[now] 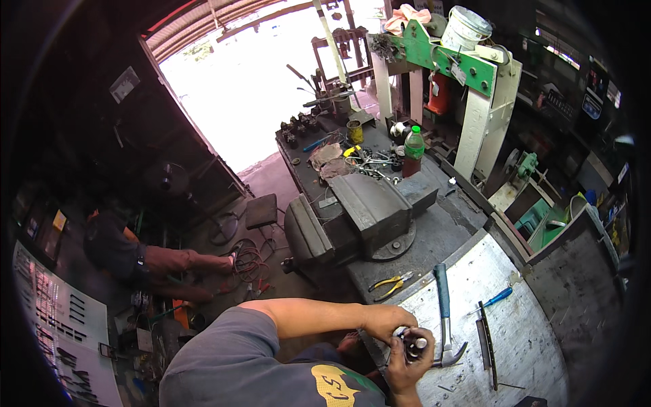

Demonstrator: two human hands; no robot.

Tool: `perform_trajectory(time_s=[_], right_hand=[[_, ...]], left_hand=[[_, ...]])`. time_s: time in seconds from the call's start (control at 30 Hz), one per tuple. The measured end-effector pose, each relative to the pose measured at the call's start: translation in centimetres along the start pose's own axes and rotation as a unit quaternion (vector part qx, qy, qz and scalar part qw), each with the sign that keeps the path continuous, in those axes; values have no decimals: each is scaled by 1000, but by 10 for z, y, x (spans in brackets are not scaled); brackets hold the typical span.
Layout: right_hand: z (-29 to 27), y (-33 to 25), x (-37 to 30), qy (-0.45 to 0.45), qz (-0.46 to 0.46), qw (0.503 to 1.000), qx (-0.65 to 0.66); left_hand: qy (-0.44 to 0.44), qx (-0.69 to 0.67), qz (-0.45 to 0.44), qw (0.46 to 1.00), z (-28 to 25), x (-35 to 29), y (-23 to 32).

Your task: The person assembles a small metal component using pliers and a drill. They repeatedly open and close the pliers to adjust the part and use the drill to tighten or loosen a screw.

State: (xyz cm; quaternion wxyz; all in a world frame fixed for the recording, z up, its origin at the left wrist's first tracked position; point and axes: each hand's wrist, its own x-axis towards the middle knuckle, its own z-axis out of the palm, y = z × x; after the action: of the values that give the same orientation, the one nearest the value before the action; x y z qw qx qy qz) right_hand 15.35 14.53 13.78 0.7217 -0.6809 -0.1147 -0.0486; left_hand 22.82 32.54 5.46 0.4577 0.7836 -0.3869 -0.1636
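Note:
Over the near edge of the pale metal bench top (522, 339), both my hands are closed round one small dark metal part (413, 346) with a shiny round end. My left hand (390, 321) grips it from the far side. From the near side my right hand (411, 366) wraps it, thumb along the part. Fingers cover most of it, so its kind is not clear. Just right of my hands lies a claw hammer (443, 298) with a blue-green handle. Beyond it are a blue screwdriver (500, 297) and thin dark strips (487, 339). Yellow-handled pliers (390, 286) rest farther off.
A large bench vise (369, 210) stands ahead. Behind it are a green-capped bottle (413, 152), a yellow can (354, 131), rags (330, 161) and loose tools. A green-topped press frame (447, 61) rises at the back. Another person (135, 254) bends over at the left, near a stool (262, 211).

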Motion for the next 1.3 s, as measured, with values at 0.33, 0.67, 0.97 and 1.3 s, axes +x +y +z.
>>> perform_trajectory(time_s=[0.33, 0.67, 0.97, 1.3], right_hand=[[-60, 57, 82, -375, 7, 922, 91], [-48, 46, 98, -461, -41, 879, 111], [0, -8, 21, -1, 70, 996, 47], [-52, 32, 72, -590, -33, 806, 30]], left_hand=[[110, 117, -119, 980, 30, 0, 29], [212, -95, -169, 958, 67, 16, 28], [5, 35, -83, 996, -7, -5, 18], [142, 78, -217, 963, 71, -43, 38]])
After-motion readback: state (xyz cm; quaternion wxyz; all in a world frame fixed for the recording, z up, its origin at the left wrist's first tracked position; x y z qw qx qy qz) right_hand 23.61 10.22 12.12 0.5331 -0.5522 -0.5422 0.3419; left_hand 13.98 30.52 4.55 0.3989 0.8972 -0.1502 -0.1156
